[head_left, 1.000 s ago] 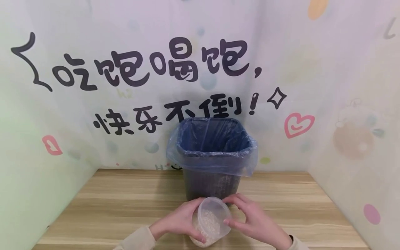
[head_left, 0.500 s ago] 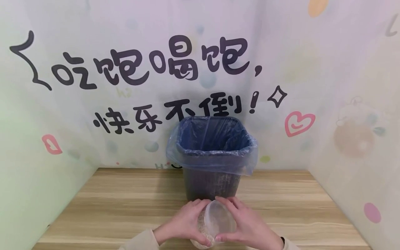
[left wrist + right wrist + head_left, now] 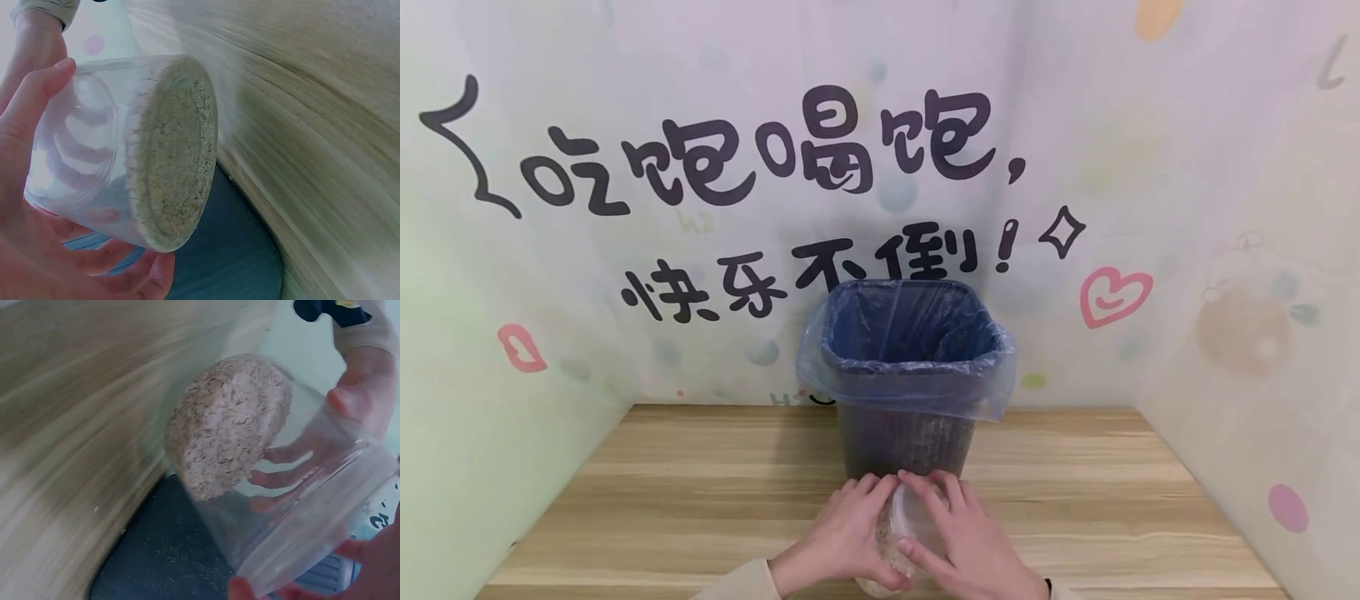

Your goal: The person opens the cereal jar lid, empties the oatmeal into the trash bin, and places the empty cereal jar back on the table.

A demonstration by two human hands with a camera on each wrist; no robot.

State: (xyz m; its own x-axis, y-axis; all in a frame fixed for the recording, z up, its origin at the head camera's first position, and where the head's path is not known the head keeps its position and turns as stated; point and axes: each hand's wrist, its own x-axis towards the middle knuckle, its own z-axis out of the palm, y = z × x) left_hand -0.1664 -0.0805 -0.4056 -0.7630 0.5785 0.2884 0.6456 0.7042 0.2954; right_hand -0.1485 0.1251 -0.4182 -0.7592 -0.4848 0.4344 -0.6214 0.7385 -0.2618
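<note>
A clear plastic jar, tilted on its side, holds pale brown flakes that look like oats. They fill its bottom end, which shows in the left wrist view as a flake-covered disc. My left hand grips the jar's body from the left, thumb in front and fingers behind. A translucent lid covers the other end, facing right. My right hand grips round the lid, with its thumb at the front and its fingers over the far edge. Both hands hide part of the jar in the head view.
Right behind the hands stands a dark bin lined with a blue plastic bag. It rests on a wood-grain table. A printed cloth wall with black lettering rises at the back, and light walls flank both sides.
My right hand has moved left and closed further over the lid. The jar has turned so its lid end faces more to the right. My left hand keeps its grip; the bin stays put.
</note>
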